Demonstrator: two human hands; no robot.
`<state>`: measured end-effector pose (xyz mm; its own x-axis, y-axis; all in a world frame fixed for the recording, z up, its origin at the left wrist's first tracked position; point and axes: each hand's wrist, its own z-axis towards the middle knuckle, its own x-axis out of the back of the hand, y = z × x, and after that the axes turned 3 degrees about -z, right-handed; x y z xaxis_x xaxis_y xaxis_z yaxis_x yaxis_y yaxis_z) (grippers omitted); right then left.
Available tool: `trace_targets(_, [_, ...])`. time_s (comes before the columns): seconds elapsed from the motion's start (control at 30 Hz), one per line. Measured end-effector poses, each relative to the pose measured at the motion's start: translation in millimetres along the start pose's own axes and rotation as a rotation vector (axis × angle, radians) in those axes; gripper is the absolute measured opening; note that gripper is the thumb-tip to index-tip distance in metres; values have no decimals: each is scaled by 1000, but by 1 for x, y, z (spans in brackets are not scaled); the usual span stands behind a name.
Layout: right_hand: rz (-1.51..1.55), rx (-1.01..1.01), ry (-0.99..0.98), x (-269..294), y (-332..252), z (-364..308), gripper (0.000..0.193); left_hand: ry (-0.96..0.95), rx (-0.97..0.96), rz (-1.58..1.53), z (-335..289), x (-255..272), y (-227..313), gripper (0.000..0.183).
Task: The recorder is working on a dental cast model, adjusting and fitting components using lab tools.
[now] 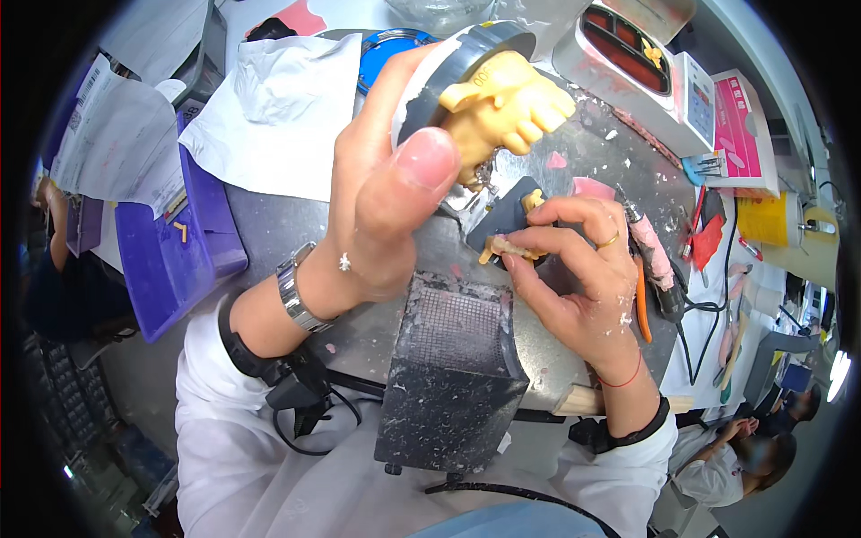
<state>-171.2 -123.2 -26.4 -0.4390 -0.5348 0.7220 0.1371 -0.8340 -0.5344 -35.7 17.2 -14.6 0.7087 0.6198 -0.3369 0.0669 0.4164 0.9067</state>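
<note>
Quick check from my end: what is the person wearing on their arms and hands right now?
Both forearms come out of white sleeves pushed up, each with a black band at the cuff edge. The left hand has a silver metal watch at the wrist. The right hand wears a gold ring and a thin red string bracelet. No gloves.

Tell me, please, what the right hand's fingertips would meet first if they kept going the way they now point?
The right hand points up-left, pinching a small yellow piece. Straight on, it would probably meet the yellow dental cast held in the left hand, though depth is unclear.
</note>
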Motion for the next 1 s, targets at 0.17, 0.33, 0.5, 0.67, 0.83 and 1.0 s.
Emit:
trace_targets(0.17, [4, 18, 0, -5, 0, 3, 24, -13, 70, 118, -2, 4, 5, 70])
trace_targets(0.33, [4, 42, 16, -4, -1, 0, 24, 41, -4, 104, 2, -2, 7, 60])
trace_targets(0.5, [41, 18, 120, 15, -7, 0, 22, 109, -194, 310, 1, 5, 22, 58])
trace_targets(0.67, [234, -104, 183, 50, -48, -28, 22, 135, -559, 790, -59, 12, 69, 44])
trace_targets(0.83, [205, 163, 68, 50, -114, -61, 28, -469, -7, 389, -122, -19, 101, 26])
trace_targets(1.0, [25, 254, 214, 32, -134, -81, 26, -432, 221, 76, -152, -18, 86, 20])
